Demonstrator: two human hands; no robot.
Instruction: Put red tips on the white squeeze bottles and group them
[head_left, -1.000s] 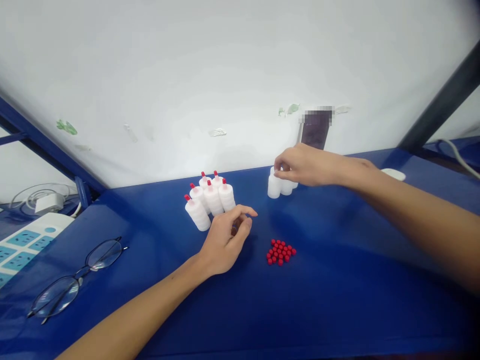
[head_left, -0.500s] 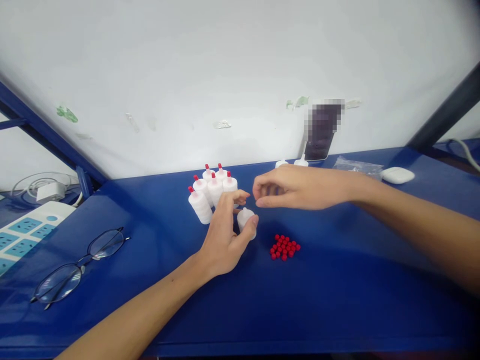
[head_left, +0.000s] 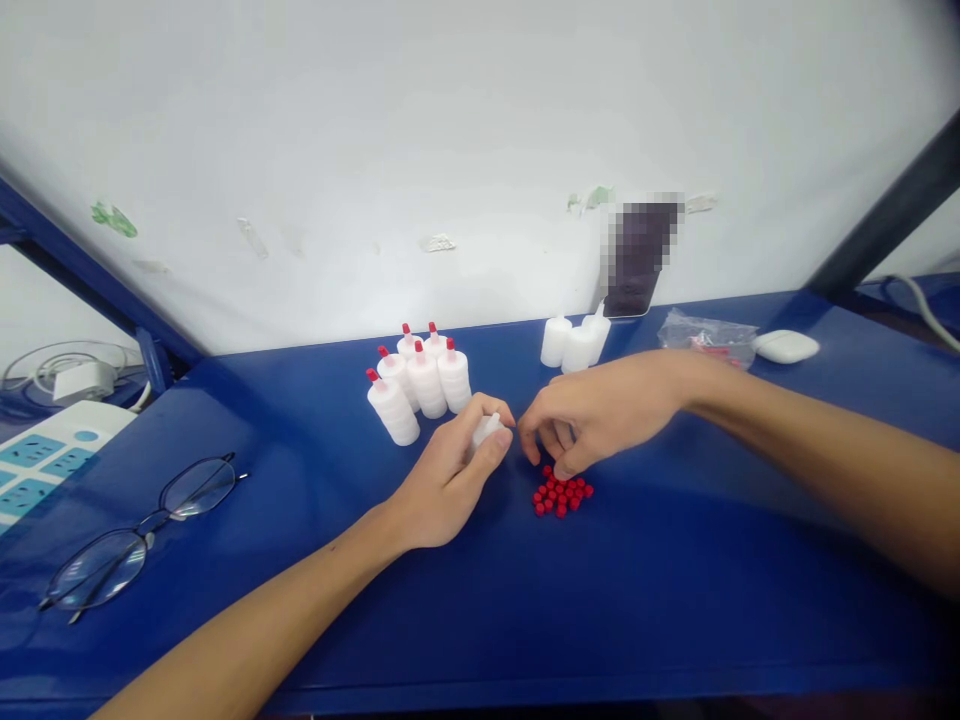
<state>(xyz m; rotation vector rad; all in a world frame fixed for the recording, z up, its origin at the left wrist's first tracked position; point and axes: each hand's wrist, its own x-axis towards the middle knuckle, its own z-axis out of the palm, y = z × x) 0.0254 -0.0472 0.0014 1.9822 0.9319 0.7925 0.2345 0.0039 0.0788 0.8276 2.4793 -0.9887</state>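
Observation:
My left hand [head_left: 450, 480] is wrapped round a small white squeeze bottle [head_left: 487, 430] whose bare nozzle points up; most of its body is hidden by the fingers. Over a cluster of small red caps [head_left: 562, 495], my right hand [head_left: 581, 420] reaches down with fingers apart and curved, thumb and fingertips at the far edge of the cluster. I see nothing held in it. Left of my left hand, several white bottles with red tips [head_left: 430, 385] stand upright in a group. Behind my right hand are 3 white bottles [head_left: 577, 348] without red tips.
A phone [head_left: 637, 260] leans on the wall at the back. Right of it lie a clear plastic bag [head_left: 705, 335] with red pieces inside and a white rounded case [head_left: 786, 346]. Eyeglasses [head_left: 154, 520] and a power strip [head_left: 56, 455] are at the left on the blue table [head_left: 465, 640].
My right hand has moved down from beside the bottle's nozzle to the red caps. My left hand has closed more tightly round the bottle. The view has shifted slightly.

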